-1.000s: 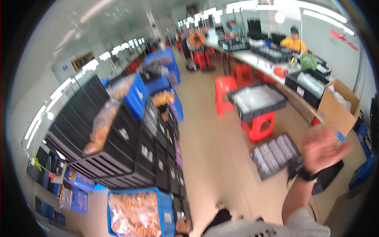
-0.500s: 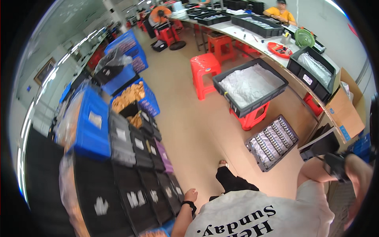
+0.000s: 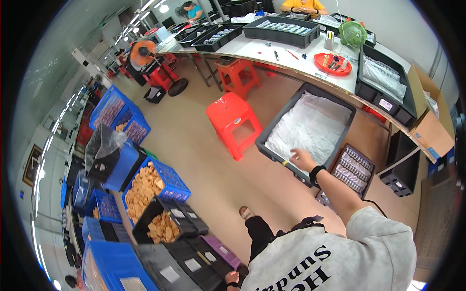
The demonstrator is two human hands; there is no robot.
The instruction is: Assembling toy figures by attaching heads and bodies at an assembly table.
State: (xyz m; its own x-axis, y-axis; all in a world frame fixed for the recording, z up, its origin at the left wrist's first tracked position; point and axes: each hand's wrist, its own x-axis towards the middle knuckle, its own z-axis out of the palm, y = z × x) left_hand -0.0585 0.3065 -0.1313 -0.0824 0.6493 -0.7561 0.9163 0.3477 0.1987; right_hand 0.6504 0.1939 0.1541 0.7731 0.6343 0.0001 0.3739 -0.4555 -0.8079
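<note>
My right hand (image 3: 303, 160) reaches over the near rim of a large black tray (image 3: 276, 156) lined with a crumpled whitish sheet (image 3: 307, 127). It holds nothing, and its fingers are loosely apart. A black band circles that wrist. Low in the picture, my left hand (image 3: 232, 277) hangs beside a purple bin (image 3: 219, 252) and black bins with paper labels. Its fingers are too small and tucked away to read. To the right of my right forearm, a smaller crate (image 3: 350, 169) on the floor holds rows of small dark-and-silver parts.
A red stool (image 3: 234, 121) stands left of the tray. Along the back runs a white worktable (image 3: 262, 56) with black trays, a red dish (image 3: 333, 64) and a green fan (image 3: 353, 34). Blue crates (image 3: 171, 182) of tan pieces line the left. A person in yellow (image 3: 304, 6) sits beyond.
My right arm has swung forward from the right side to over the large tray. The view has turned and come closer to the table, and my left hand sits lower in the picture.
</note>
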